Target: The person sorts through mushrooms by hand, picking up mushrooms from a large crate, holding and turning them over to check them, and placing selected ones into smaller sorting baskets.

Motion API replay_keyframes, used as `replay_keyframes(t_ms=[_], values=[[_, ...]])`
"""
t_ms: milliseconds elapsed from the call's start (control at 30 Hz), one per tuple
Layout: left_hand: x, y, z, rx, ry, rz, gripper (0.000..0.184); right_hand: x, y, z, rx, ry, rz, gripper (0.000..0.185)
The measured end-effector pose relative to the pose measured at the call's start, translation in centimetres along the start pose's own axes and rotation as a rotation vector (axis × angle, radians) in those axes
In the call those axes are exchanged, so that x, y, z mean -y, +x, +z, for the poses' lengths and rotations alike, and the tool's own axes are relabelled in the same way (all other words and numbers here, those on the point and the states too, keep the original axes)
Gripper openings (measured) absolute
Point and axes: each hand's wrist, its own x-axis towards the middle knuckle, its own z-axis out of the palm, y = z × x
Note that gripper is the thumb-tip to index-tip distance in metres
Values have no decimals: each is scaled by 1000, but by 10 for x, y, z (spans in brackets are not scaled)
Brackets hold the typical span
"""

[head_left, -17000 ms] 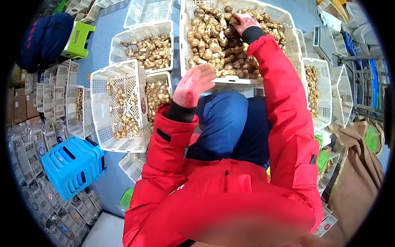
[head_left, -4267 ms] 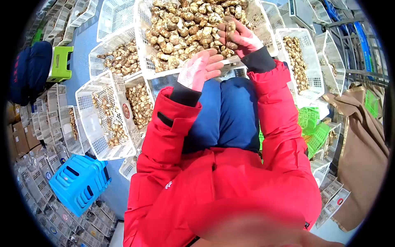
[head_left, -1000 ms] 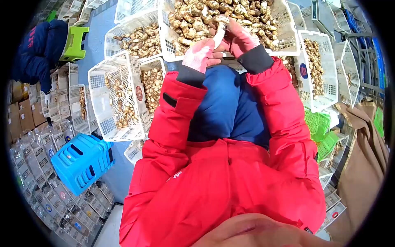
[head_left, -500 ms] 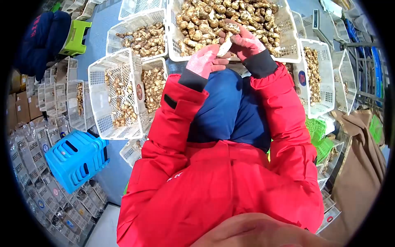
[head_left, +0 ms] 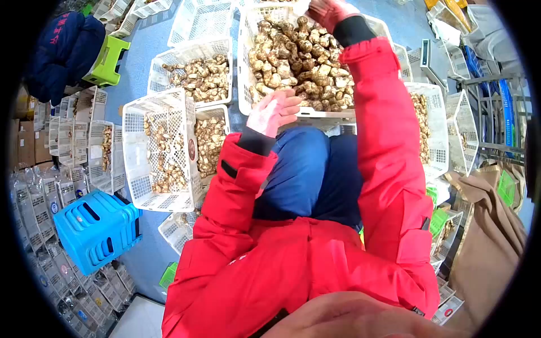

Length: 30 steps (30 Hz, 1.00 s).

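Observation:
A large white crate [head_left: 245, 73] of brown and white mushrooms [head_left: 298, 62] stands in front of my knees. My left hand [head_left: 275, 111] is at its near edge, palm up, fingers apart, holding nothing. Stretched forward over the crate's far right part, my right hand [head_left: 331, 12] is at the top edge of the view. Its fingers are blurred and partly cut off, so whether it holds anything cannot be made out.
Smaller white crates with mushrooms stand left [head_left: 160, 203] and right [head_left: 437, 163]. A blue stool [head_left: 97, 231] is at lower left, a green stool [head_left: 107, 61] beside a person in dark clothing [head_left: 65, 53] at upper left. Brown cloth [head_left: 487, 242] hangs at right.
My right hand has moved away from my left, forward to the crate's far side. The mushroom held between them is no longer visible there. My left hand has opened out.

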Motion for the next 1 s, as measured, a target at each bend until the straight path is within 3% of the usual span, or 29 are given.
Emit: replay_keyframes(t_ms=[33, 67, 100, 167, 233, 300, 433, 467, 500, 567, 633, 667, 700, 767, 833, 900, 1000], values=[[-8, -6, 5, -56, 45, 1, 48, 3, 15, -14, -183, -83, -58, 63], [-9, -6, -2, -58, 12, -12, 47, 28, 15, -56, 134, -70, 298, 68], [-9, -8, -1, -98, 46, 25, 46, -2, 51, -95, 271, 171, -106, 26], [-4, -5, -4, -105, 29, 17, 46, -1, -20, -60, -179, -249, 14, 30], [0, 1, 0, -56, -26, -35, 47, -3, -46, -77, -296, -351, 188, 35], [11, 6, 1, 31, -63, -29, 49, -3, -46, -79, -373, -700, 213, 35], [10, 7, 8, -32, -31, -42, 42, -33, -18, -63, -80, -1828, -21, 50], [7, 6, 10, -75, 0, -35, 40, -43, -19, -35, -112, -2121, 136, 51], [5, 6, 7, -21, -62, -39, 38, -58, -4, -49, 2, -2149, 101, 52], [-2, 7, 7, -70, 30, -30, 38, -71, 6, -63, -119, -2259, -30, 51], [-9, 6, 1, -72, 83, -4, 49, -58, 0, -62, -202, -2089, 43, 47], [-8, 6, -2, -102, 70, 12, 48, -47, -3, -68, -228, -1918, 5, 46], [-10, 6, -3, -94, 55, 17, 47, -48, -2, -83, -225, -1282, -30, 46], [-4, 10, 0, -151, -13, 19, 37, -26, -21, -101, -10, -660, 33, 45], [2, 15, 3, -85, -32, 38, 37, -19, -38, -106, -19, -704, 48, 43], [5, 15, 4, -59, -34, 25, 38, -18, -38, -105, -83, -1150, -9, 42], [10, 14, 0, -56, -39, -6, 38, -31, -27, -83, -9, -1656, -206, 43]])
